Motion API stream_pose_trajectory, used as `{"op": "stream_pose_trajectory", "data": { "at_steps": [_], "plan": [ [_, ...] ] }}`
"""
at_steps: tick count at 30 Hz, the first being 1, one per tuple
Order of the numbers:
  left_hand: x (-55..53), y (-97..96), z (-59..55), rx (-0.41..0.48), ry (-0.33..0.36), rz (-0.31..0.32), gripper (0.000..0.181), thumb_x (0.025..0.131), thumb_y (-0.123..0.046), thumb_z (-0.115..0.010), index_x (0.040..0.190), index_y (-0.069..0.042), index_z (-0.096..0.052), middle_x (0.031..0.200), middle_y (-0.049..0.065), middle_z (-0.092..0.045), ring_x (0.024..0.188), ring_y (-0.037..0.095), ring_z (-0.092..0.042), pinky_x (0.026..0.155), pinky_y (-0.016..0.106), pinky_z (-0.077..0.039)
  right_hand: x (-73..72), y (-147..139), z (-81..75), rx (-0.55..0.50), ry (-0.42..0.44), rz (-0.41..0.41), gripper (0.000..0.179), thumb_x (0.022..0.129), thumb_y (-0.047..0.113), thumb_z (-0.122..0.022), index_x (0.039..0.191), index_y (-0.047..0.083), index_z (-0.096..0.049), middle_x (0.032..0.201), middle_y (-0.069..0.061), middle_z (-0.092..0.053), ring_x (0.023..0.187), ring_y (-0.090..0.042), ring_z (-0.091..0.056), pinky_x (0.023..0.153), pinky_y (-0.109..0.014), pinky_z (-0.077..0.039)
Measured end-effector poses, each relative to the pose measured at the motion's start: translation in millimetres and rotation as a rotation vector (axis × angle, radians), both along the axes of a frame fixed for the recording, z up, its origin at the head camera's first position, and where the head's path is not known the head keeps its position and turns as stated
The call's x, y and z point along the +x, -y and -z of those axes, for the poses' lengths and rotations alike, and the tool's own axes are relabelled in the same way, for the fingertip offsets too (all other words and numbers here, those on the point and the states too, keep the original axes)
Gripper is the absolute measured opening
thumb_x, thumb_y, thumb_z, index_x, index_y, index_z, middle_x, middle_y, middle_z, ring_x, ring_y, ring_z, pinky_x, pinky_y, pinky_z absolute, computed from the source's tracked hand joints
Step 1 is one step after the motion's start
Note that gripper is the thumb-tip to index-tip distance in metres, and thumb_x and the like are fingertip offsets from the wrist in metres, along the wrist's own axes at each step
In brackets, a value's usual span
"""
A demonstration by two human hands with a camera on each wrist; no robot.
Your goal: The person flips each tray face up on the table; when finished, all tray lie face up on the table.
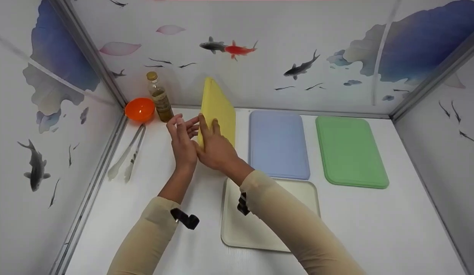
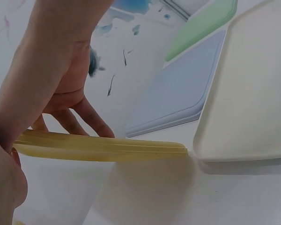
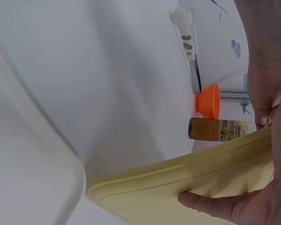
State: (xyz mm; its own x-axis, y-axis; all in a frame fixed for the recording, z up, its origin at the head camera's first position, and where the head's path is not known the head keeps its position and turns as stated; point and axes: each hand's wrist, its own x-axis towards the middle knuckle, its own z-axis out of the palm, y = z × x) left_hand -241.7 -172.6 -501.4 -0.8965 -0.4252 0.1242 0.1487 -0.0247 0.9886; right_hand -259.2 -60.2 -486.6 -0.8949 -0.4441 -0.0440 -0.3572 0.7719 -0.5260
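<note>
A yellow cutting board (image 1: 219,109) stands on its edge, tilted up from the table, in the head view. My right hand (image 1: 218,151) grips its near edge, with the fingers spread on the right face. On the board's left side is my left hand (image 1: 184,148), its fingers loosely extended close to the edge; exact contact there is partly hidden. In the right wrist view, a right-hand finger lies along the broad face of the yellow cutting board (image 3: 154,199). The left wrist view shows the board (image 2: 103,149) edge-on, near the beige tray (image 2: 253,93).
A blue cutting board (image 1: 279,145) and a green one (image 1: 351,151) lie flat to the right. The beige tray (image 1: 256,233) lies in front, partly under my right sleeve. At left are tongs (image 1: 128,152), an orange bowl (image 1: 140,110) and an oil bottle (image 1: 160,99), near the walls.
</note>
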Motion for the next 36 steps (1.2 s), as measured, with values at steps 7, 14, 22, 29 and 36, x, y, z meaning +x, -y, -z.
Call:
{"op": "stream_pose_trajectory", "data": {
  "at_steps": [7, 14, 22, 29, 36],
  "plan": [
    [-0.1, 1.2, 4.6, 0.023, -0.041, 0.051, 0.050, 0.119, -0.051, -0.029, 0.156, -0.018, -0.035, 0.143, 0.009, -0.074, 0.122, 0.023, -0.069, 0.113, 0.039, -0.052, -0.2, -2, 3.3, 0.027, -0.042, 0.018, 0.080, 0.115, 0.043, -0.042, 0.180, 0.026, 0.003, 0.182, -0.032, -0.015, 0.119, -0.047, -0.076, 0.100, -0.055, -0.063],
    [-4.3, 3.0, 28.5, 0.121, 0.020, 0.096, 0.059, 0.119, -0.052, -0.025, 0.161, -0.012, -0.035, 0.151, 0.015, -0.063, 0.134, 0.032, -0.063, 0.119, 0.051, -0.048, 0.4, -6, 7.0, 0.010, -0.075, 0.029, 0.081, 0.112, 0.042, -0.046, 0.180, 0.029, -0.004, 0.182, -0.030, -0.019, 0.112, -0.050, -0.076, 0.098, -0.059, -0.062],
    [-4.0, 1.5, 72.4, 0.185, 0.423, 0.366, 0.086, 0.110, -0.078, -0.012, 0.167, -0.022, -0.043, 0.158, 0.013, -0.055, 0.135, 0.029, -0.060, 0.109, 0.045, -0.050, -0.2, -13, 8.0, -0.059, -0.076, 0.024, 0.067, 0.111, 0.049, -0.044, 0.175, 0.039, -0.029, 0.182, -0.028, -0.021, 0.117, -0.052, -0.075, 0.097, -0.060, -0.063],
    [-6.1, -9.1, 83.8, 0.237, 0.392, 0.503, 0.093, 0.101, -0.091, -0.011, 0.162, -0.032, -0.048, 0.135, 0.006, -0.065, 0.116, 0.020, -0.063, 0.098, 0.037, -0.051, -0.6, -17, 7.2, -0.104, -0.074, 0.036, 0.063, 0.114, 0.061, -0.034, 0.171, 0.034, -0.036, 0.181, -0.027, -0.025, 0.134, -0.055, -0.067, 0.104, -0.065, -0.059],
    [-10.8, -16.8, 82.8, 0.326, 0.360, 0.560, 0.085, 0.105, -0.086, -0.016, 0.156, -0.029, -0.053, 0.113, -0.001, -0.071, 0.095, 0.015, -0.063, 0.081, 0.031, -0.051, -0.5, -21, 7.2, -0.175, -0.100, 0.078, 0.061, 0.117, 0.057, -0.029, 0.173, 0.032, -0.031, 0.181, -0.027, -0.026, 0.135, -0.055, -0.066, 0.106, -0.066, -0.058]
  ]
}}
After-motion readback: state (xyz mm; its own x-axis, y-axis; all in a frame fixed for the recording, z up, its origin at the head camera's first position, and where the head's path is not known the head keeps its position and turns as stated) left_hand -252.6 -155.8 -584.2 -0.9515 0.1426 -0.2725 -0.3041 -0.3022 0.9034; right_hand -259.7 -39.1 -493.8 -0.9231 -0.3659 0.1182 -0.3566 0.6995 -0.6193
